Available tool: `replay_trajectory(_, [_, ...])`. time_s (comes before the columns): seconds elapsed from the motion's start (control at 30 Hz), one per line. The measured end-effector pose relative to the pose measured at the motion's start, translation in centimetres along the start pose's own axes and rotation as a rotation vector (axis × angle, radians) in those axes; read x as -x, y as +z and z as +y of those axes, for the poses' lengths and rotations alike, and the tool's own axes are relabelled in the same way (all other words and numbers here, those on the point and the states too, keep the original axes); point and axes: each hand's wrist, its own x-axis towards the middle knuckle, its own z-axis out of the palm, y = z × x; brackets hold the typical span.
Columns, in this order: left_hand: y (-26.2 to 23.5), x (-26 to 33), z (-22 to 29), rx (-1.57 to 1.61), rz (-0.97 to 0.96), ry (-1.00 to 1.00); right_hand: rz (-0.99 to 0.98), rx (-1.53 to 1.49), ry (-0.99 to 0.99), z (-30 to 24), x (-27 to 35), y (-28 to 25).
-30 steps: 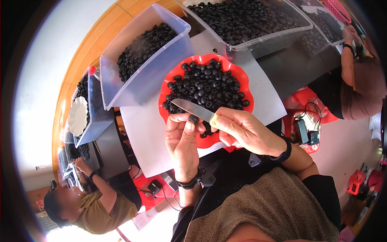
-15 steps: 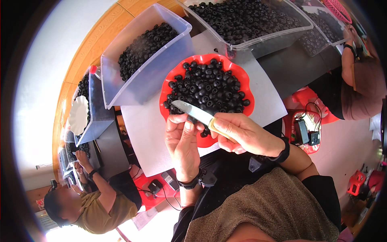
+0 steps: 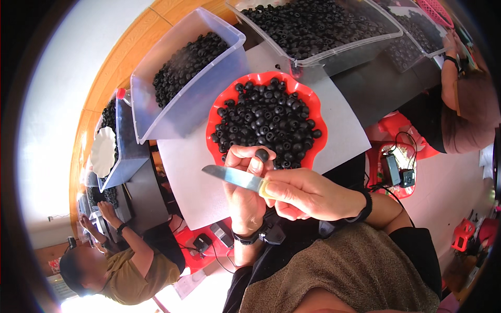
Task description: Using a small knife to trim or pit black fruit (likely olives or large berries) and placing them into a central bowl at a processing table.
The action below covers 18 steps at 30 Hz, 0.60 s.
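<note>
Small black round piece (image 3: 262, 155) sat pinched atop left hand (image 3: 245, 182) fingertips, above red dish (image 3: 219, 104) rim. Right hand (image 3: 308, 194) clenched knife (image 3: 233, 177), blade lying across left fingers. Risk: blade slipping off smooth piece, nicking fingers; piece dropping.

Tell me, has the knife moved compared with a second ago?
Yes. The knife in the right hand has dropped away from the red plate, its blade now over the grey sheet.

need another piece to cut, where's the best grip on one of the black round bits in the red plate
Pinch a piece lying on top of the heap across its rounded sides, from above with the fingertips. The red plate has a raised scalloped rim, so a sideways approach is blocked.
</note>
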Motion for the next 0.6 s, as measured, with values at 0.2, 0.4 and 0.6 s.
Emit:
replay_trajectory(0.2, [-1.1, 0.2, -0.3, 0.114, 0.009, -0.028, 0.188, 0.111, -0.114, -0.9, 0.6, -1.4])
replay_trajectory(0.4, [-0.8, 0.2, -0.1, 0.127, 0.028, -0.03, 0.206, 0.142, -0.124, -0.3, 0.4, -1.6])
replay_trajectory(0.6, [-1.0, 0.2, -0.4, 0.122, 0.04, -0.009, 0.21, 0.15, -0.09, -0.4, 0.4, -1.5])
